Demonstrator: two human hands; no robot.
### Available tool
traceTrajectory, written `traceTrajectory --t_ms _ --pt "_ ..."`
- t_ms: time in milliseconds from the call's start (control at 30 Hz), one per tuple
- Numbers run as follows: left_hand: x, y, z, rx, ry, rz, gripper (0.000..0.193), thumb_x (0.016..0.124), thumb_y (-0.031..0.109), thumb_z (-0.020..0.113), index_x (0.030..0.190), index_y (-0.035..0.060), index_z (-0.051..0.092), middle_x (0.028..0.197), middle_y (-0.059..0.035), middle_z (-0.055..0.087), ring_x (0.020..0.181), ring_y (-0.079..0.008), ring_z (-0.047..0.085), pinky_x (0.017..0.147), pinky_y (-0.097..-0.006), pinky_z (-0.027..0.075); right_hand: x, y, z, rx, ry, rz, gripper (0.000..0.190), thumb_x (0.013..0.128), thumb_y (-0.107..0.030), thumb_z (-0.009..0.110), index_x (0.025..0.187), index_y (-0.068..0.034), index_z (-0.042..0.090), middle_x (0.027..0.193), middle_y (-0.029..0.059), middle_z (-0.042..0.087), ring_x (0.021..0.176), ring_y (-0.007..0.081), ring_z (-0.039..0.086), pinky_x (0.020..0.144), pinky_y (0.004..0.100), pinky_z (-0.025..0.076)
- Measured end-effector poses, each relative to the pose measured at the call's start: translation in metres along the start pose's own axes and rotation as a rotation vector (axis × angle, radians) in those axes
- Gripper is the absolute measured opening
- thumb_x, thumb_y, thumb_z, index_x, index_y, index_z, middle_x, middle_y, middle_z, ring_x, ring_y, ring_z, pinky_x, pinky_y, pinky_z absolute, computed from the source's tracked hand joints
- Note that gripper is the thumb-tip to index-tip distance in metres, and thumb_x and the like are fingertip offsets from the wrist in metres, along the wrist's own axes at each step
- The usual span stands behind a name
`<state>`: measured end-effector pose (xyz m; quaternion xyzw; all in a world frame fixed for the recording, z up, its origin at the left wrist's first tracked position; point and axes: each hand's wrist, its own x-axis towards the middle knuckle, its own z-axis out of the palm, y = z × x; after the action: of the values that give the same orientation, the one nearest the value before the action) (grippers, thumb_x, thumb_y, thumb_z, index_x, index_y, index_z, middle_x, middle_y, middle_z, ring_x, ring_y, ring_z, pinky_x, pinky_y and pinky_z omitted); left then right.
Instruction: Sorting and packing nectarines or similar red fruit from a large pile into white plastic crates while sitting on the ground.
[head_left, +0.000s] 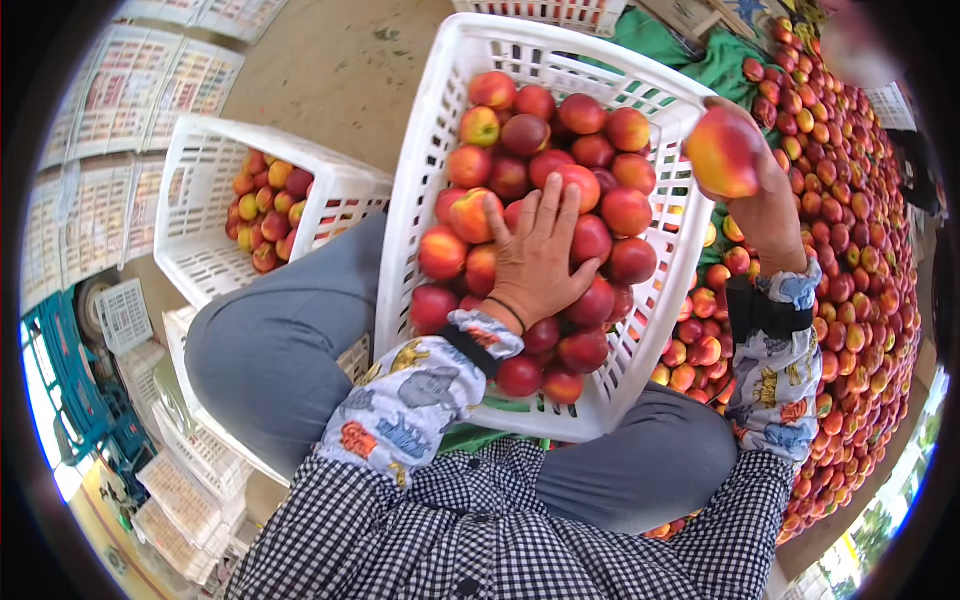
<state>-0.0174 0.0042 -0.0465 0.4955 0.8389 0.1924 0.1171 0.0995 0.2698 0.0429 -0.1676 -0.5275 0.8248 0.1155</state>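
A white plastic crate (424, 142) sits between my knees, holding many red and yellow nectarines (628, 211). My left hand (541, 251) lies palm down on the fruit near the middle of the crate, its fingers spread. What lies under its palm is hidden. By the crate's right rim, my right hand (769, 199) is raised with one large red-yellow nectarine (724, 154) in its grasp. The fruit's upper side faces the camera and covers part of the fingers.
A large heap of nectarines (847, 300) spreads along the right, with green cloth (731, 64) at its far edge. Left of my knee stands another white crate (202, 247), partly filled with fruit. Stacked crates (120, 90) line the far left. Bare floor (337, 67) shows beyond.
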Motion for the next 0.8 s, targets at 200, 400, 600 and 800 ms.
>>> traceTrajectory --t_ms 200,400,600,800 --pt "0.000 -0.001 0.000 -0.017 0.047 0.034 0.100 0.077 0.051 0.072 0.157 0.0062 0.031 0.162 -0.0172 0.029 0.136 -0.0333 0.043 0.113 -0.0770 0.002 0.072 0.034 0.087 -0.299 -0.141 0.181 0.054 0.096 -0.024 0.066 0.145 -0.010 0.048 0.132 0.0065 0.056 0.120 0.0149 0.055 0.097 0.0288 0.050" --pt "0.001 0.000 0.001 -0.045 0.031 0.020 0.100 0.078 0.050 0.070 0.158 0.0060 0.029 0.162 -0.0186 0.029 0.135 -0.0338 0.043 0.113 -0.0766 0.001 0.116 0.089 0.096 -0.959 -0.226 0.245 0.061 0.084 -0.029 0.072 0.138 -0.010 0.051 0.128 0.0160 0.059 0.117 0.0261 0.059 0.098 0.0376 0.049" --pt "-0.001 0.001 0.004 -0.081 0.026 0.023 0.100 0.080 0.050 0.069 0.158 0.0066 0.027 0.161 -0.0189 0.031 0.146 -0.0347 0.031 0.112 -0.0767 -0.001 0.127 0.127 0.083 -1.091 -0.517 0.088 0.058 0.085 -0.030 0.073 0.136 -0.012 0.053 0.124 0.0177 0.063 0.110 0.0343 0.066 0.094 0.0407 0.052" --pt "-0.001 0.002 0.009 -0.078 0.044 0.022 0.094 0.082 0.055 0.068 0.156 0.0064 0.035 0.158 -0.0188 0.035 0.148 -0.0372 0.027 0.113 -0.0763 0.000 0.120 0.138 0.077 -1.213 -0.478 0.152 0.057 0.086 -0.030 0.075 0.135 -0.015 0.050 0.123 0.0197 0.064 0.100 0.0415 0.068 0.085 0.0472 0.055"
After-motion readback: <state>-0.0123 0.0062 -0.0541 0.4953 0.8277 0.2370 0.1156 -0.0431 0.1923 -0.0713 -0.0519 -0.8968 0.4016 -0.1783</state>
